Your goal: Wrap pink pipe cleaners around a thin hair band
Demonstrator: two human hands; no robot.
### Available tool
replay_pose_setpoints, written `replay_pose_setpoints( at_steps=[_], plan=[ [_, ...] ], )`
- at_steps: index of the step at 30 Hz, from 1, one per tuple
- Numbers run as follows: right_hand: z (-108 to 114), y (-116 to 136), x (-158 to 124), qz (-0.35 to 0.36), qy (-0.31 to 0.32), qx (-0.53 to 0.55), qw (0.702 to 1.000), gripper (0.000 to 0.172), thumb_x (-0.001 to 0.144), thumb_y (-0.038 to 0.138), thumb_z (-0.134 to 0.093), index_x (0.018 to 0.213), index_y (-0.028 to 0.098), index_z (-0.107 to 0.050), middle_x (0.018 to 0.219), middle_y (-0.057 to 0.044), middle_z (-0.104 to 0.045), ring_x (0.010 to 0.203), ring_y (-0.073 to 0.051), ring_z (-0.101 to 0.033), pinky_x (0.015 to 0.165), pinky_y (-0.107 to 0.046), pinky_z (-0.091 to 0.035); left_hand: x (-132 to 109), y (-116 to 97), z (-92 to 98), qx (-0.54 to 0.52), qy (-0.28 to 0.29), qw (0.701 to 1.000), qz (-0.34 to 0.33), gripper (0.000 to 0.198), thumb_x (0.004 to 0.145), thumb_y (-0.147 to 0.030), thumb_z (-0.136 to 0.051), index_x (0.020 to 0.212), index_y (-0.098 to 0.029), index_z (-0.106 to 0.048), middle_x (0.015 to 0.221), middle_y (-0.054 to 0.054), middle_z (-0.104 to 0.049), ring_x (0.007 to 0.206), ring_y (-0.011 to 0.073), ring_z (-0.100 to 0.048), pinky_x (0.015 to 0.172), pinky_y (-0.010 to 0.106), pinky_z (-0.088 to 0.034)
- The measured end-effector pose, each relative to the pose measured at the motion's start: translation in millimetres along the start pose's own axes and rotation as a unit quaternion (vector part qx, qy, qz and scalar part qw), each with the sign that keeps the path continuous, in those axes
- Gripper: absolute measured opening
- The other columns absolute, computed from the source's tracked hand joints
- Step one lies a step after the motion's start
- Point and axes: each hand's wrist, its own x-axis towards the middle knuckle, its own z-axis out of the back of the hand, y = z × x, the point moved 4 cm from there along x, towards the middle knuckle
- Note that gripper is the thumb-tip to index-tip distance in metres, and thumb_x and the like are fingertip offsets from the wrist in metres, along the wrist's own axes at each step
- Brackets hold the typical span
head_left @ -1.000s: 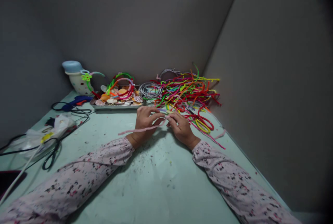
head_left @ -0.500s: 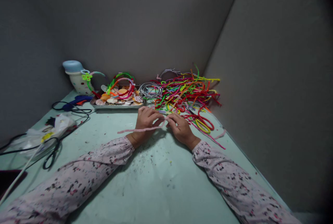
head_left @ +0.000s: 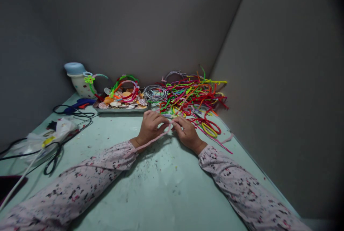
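Pink fuzzy strip (head_left: 152, 140), bent between two hands above the middle of the worktop (head_left: 172, 188), toward the far edge. From the left edge inward: a crumpled clear plastic bag (head_left: 64, 127), with a looping black cord (head_left: 56, 108) beside it. Near the far-left corner, a tilted cup with a pale blue lid (head_left: 80, 84). Further right along the far edge, a shallow metal tray (head_left: 123, 110) of seashells (head_left: 115, 104), with colourful fuzzy hoops on top.

Next, the left hand (head_left: 152, 127), grip closed to a pinch on the strip near the bend; the loose length slanting back across the wrist to the floral cuff. Facing it, fingertips almost meeting, the right hand (head_left: 186, 134), grip also pinched closed, on the bend itself; exact contact hidden by the fingers.

Behind, a coil of grey wire (head_left: 156, 93); then, filling the far-right corner, a tangled heap of bright fuzzy strips (head_left: 192, 91).

Likely risks: a bend slipping or springing open from a loosened pinch; a loose tail snagging on the cuff from a shift of the left arm; tangling with the heap from a drift rightward.
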Motion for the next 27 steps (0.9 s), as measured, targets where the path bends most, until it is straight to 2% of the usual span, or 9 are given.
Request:
replay_pose_setpoints(
  at_steps=[12,27],
  plan=[
    [0.0,0.3,0.2,0.015,0.001,0.01,1.0,0.017,0.096,0.024,-0.044,0.094,0.02,-0.06,0.088,-0.006,-0.062,0.08,-0.017,-0.059,0.075,-0.031,-0.048,0.6,-3.9,0.9,0.008,-0.015,0.999,-0.035,0.012,0.088,-0.029,-0.059,0.081,-0.021,-0.063,0.076,-0.001,-0.069,0.078,0.0159,-0.06,0.082,0.035,-0.034],
    [0.7,2.7,0.9,0.024,0.001,0.007,1.0,0.018,0.096,0.025,-0.043,0.094,0.02,-0.06,0.087,-0.005,-0.062,0.082,-0.018,-0.059,0.076,-0.031,-0.048,-0.1,-6.4,3.2,-0.02,-0.02,0.999,-0.021,0.014,0.088,-0.03,-0.058,0.08,-0.019,-0.063,0.073,0.0,-0.066,0.076,0.0162,-0.059,0.081,0.035,-0.036]
  ],
)
